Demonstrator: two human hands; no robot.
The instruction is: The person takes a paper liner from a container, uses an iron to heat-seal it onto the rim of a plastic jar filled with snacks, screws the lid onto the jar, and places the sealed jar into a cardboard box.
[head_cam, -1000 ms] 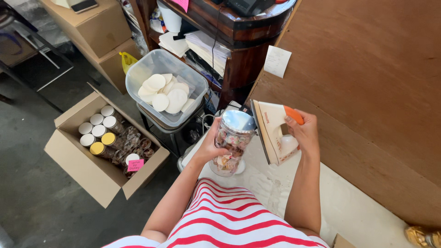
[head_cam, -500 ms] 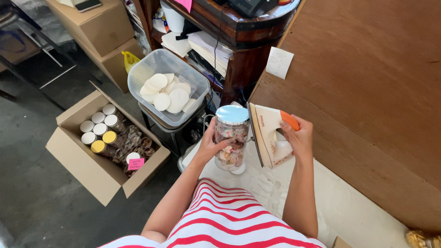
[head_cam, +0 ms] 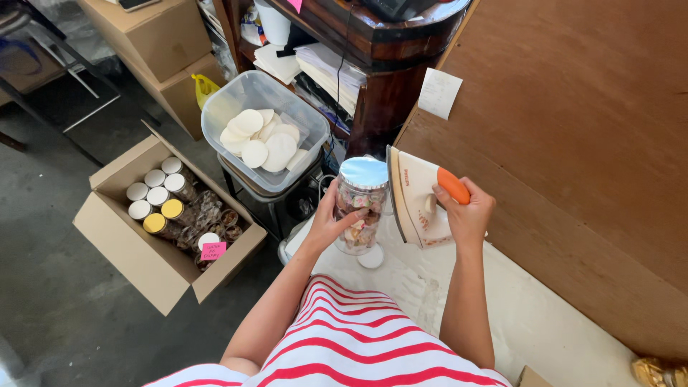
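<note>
Right now the left hand (head_cam: 331, 223) is wrapped tight round a clear jar (head_cam: 359, 208) w/ silvery foil top, packed w/ mixed pinkish bits, held above the white work surface (head_cam: 545, 322). Right hand (head_cam: 467, 215) grips the iron (head_cam: 419, 197) by its orange handle, soleplate just beside the jar top.

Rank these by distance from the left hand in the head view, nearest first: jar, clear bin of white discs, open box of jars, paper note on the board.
1. Jar: held in the left hand.
2. Clear bin: up and left.
3. Paper note and open box: farther still, too close to call.
</note>
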